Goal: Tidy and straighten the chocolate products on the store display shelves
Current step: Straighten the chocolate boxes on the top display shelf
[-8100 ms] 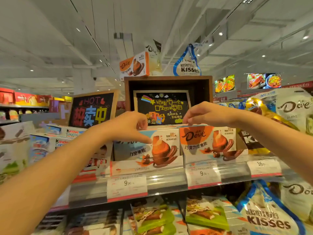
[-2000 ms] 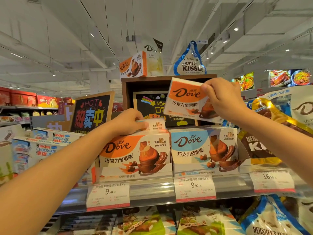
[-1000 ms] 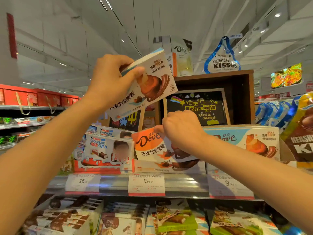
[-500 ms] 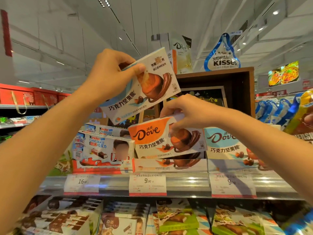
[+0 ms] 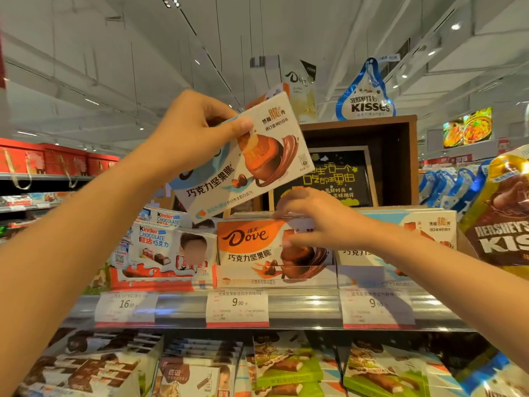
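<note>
Blue Dove box (image 5: 243,159) gripped aloft by left hand (image 5: 194,133); right hand (image 5: 317,222), fingers curled, touches orange Dove box (image 5: 249,245) on shelf (image 5: 300,308).

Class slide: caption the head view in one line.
Left hand holds up a blue Dove box; right hand seats an orange one.

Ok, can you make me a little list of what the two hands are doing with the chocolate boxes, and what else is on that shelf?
left hand: grips a tilted blue-and-white Dove chocolate box, raised above the shelf
right hand: fingers on the top edge of the orange-and-white Dove chocolate box, which stands on the shelf
left of orange box: white Kinder Chocolate boxes
right of orange box: another blue-and-white Dove box, partly hidden by the right arm
shelf edge: white price tags
far right: gold Hershey's Kisses bag
</note>
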